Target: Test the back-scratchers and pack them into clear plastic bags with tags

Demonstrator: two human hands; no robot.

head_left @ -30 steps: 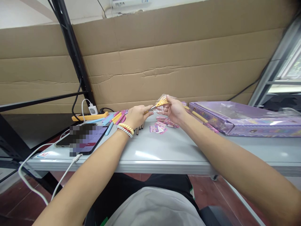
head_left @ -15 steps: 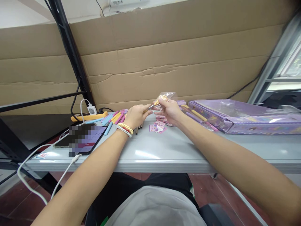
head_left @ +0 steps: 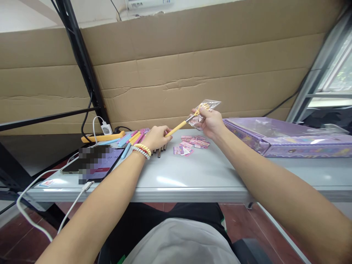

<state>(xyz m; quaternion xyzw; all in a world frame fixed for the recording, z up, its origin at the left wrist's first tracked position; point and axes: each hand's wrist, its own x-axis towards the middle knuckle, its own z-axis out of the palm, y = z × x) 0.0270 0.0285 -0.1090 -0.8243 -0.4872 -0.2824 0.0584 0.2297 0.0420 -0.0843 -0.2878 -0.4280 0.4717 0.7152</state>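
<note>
Since the earlier frames both hands have drawn apart: right hand [head_left: 212, 123] has gone up and to the right with the bag, left hand [head_left: 156, 137] has slid a little left. More of the yellow shaft now shows between them.

- Left hand: fingers closed, pinching the near end of the yellow-handled tool [head_left: 177, 127], low over the worktop [head_left: 206, 176]. Bead bracelets [head_left: 141, 149] on that wrist.
- Right hand: raised above the worktop, thumb and fingers pinching the clear plastic bag [head_left: 210, 105] at its lower end.
- Tool: slants up from the left hand to the right. Short metal section near the bag, yellow head inside the bag. Exact kind of tool: cannot tell.
- Beside and behind the left hand: heap of coloured handles [head_left: 133, 137], pink, blue and yellow.
- Below the right hand, flat on the worktop: scatter of small pink packets [head_left: 192, 143].
- Far right: long purple box [head_left: 277, 141].
- Left: tablet [head_left: 95, 165] with a white cable [head_left: 74, 203] plugged in; orange power strip [head_left: 103, 137] behind it.
- Cardboard sheets [head_left: 192, 73] line the wall behind.
</note>
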